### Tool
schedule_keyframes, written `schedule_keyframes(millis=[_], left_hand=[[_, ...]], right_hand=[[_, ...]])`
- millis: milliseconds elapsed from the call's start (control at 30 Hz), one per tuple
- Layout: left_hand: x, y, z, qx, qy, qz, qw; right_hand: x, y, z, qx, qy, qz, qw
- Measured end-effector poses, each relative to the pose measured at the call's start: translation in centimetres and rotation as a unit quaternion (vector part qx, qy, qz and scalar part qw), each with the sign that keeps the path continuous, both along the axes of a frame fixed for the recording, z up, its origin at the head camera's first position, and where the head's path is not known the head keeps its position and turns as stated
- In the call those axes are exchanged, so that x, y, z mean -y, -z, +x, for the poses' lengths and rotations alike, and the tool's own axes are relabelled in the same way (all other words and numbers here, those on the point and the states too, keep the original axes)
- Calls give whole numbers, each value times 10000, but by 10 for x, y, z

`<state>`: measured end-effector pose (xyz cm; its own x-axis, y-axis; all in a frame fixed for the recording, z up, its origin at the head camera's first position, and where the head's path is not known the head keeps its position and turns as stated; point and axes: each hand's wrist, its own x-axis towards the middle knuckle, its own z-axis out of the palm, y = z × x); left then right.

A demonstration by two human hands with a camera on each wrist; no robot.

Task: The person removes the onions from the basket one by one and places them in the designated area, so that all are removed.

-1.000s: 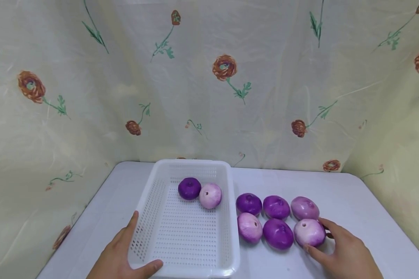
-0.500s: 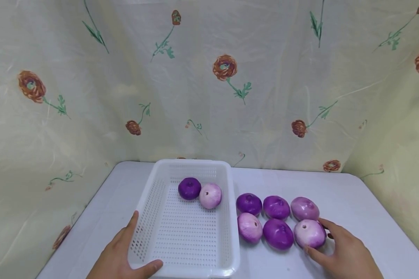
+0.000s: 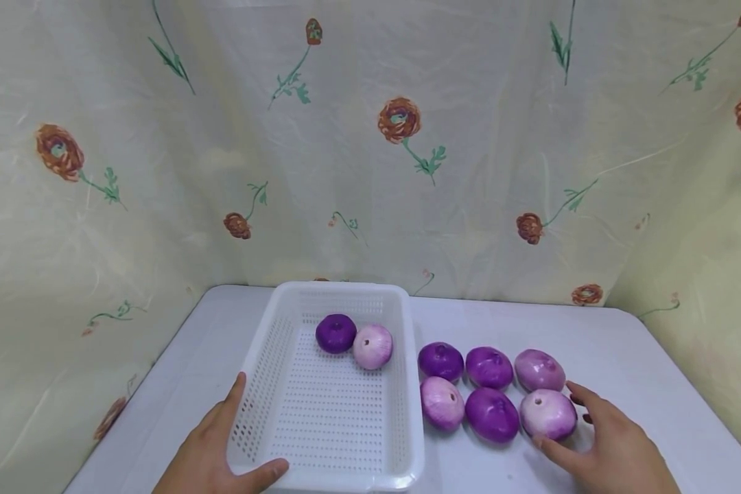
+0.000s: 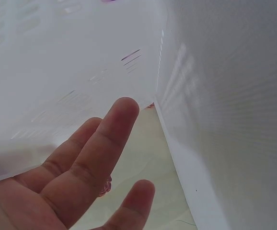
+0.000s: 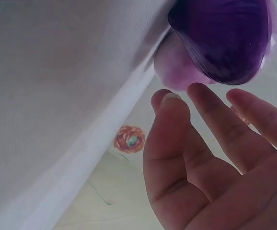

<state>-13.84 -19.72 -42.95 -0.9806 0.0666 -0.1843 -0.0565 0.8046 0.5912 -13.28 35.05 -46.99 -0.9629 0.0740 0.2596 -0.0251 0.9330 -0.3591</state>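
A white perforated plastic basket (image 3: 327,418) stands on the table, with a dark purple onion (image 3: 336,334) and a paler onion (image 3: 373,347) inside near its far end. My left hand (image 3: 213,446) is at the basket's near left corner, fingers straight along its side and thumb over the front rim. Right of the basket, several purple onions lie in two rows. My right hand (image 3: 611,439) is spread around the nearest right one, a pale purple onion (image 3: 548,414). In the right wrist view, a gap shows between the fingers (image 5: 215,112) and the onion's dark underside (image 5: 225,38).
Against the basket's right side sit a pale onion (image 3: 442,404) and a dark one (image 3: 440,361). Others, a deep purple onion (image 3: 492,414), a purple onion (image 3: 489,367) and a light onion (image 3: 540,370), lie beside them. A flowered cloth (image 3: 370,165) hangs behind the white table (image 3: 630,357).
My right hand's thumb and fingers have drawn slightly away from the pale onion, which has settled a little to the right. The left hand and the basket keep their place.
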Motion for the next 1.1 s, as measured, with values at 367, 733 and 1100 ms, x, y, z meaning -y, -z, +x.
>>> schedule_keyframes(millis=[367, 733, 1100], left_hand=[[11, 5, 1, -323, 142, 383, 9986], [13, 6, 1, -575, 94, 246, 9980], [7, 6, -2, -786, 46, 283, 9965]], right_hand=[[-6, -18, -2, -24, 15, 288, 9996], [45, -73, -48, -394, -1324, 706, 9879], [144, -101, -107, -907, -2734, 1173, 9504]])
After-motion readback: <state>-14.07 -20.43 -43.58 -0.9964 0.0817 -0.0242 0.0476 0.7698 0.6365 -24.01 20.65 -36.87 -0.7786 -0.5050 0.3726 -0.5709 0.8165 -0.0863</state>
